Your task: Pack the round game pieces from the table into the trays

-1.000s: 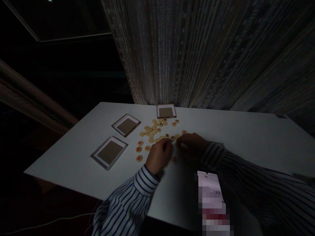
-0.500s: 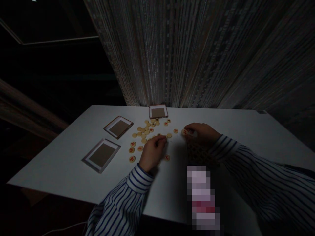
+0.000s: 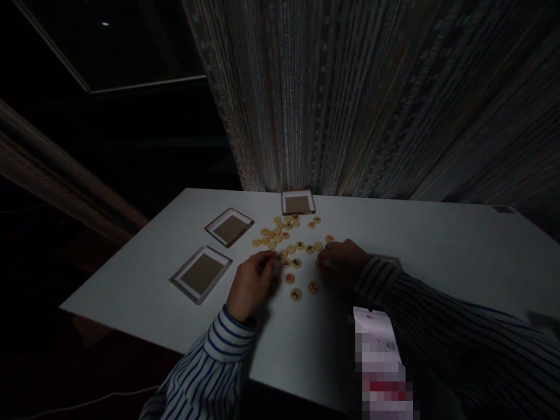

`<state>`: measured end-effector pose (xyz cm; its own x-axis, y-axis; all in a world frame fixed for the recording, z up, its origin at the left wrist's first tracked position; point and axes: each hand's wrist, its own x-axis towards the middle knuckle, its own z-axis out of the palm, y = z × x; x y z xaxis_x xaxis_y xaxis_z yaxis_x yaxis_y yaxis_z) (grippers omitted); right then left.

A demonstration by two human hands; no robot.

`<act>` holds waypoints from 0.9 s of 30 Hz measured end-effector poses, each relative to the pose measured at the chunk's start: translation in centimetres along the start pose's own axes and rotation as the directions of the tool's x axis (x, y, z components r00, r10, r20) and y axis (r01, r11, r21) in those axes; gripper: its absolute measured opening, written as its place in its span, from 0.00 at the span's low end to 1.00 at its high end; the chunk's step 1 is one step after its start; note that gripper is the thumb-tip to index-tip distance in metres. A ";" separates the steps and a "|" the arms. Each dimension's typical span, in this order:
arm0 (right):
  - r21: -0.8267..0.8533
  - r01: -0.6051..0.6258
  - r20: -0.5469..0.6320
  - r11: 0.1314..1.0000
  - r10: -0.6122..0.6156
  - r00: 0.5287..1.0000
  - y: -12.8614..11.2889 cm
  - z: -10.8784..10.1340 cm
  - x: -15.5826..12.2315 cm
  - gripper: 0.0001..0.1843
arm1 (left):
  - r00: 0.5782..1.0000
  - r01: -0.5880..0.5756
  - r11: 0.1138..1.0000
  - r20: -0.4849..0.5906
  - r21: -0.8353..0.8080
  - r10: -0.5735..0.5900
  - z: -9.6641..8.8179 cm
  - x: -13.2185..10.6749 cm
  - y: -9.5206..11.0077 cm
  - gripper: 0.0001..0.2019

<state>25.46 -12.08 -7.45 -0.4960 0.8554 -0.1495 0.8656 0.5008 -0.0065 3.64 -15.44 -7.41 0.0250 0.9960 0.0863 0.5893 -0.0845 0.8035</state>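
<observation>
Dim room, pale table set close against a curtain.

White table [image 3: 131, 283], pale top, shaded toward the near right; small dark patch [image 3: 503, 209] at its far right corner. Behind: long curtain [image 3: 350, 105], greyish, vertical broken stripes, hanging in folds. Upper left: dark pane [image 3: 126, 41] with thin pale edging, one small bright spot [image 3: 105, 24] on it. Far left: slanting brownish band [image 3: 56, 154], material unclear. Lower left: floor [image 3: 52, 367] nearly black, faint reddish cast; thin white cable [image 3: 105, 398] across the gloom.
</observation>
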 end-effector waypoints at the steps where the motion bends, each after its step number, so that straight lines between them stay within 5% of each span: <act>1: -0.008 0.002 0.016 1.000 -0.002 1.000 -0.2 0.0 0.3 0.14 | 1.000 0.013 1.000 -0.011 0.007 -0.013 -0.4 0.0 -0.3 0.14; 9: -0.022 0.001 0.097 1.000 0.001 0.995 -0.1 0.0 1.4 0.16 | 0.998 0.040 0.999 -0.044 0.003 -0.040 -1.9 -0.1 -1.8 0.14; 20: -0.022 -0.042 0.068 0.999 0.044 0.997 -0.9 -0.5 7.1 0.20 | 1.000 -0.020 0.998 0.002 0.065 0.019 -0.6 0.5 -1.1 0.13; 27: -0.034 -0.026 0.043 0.999 0.027 0.999 -0.9 -1.2 6.6 0.17 | 1.000 -0.026 1.000 0.010 0.003 0.026 0.6 0.7 -0.7 0.14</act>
<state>21.33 -6.77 -7.28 -0.4686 0.8623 -0.1920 0.8753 0.4825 0.0306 3.70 -14.68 -8.29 0.0486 0.9937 0.1008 0.5910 -0.1100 0.7991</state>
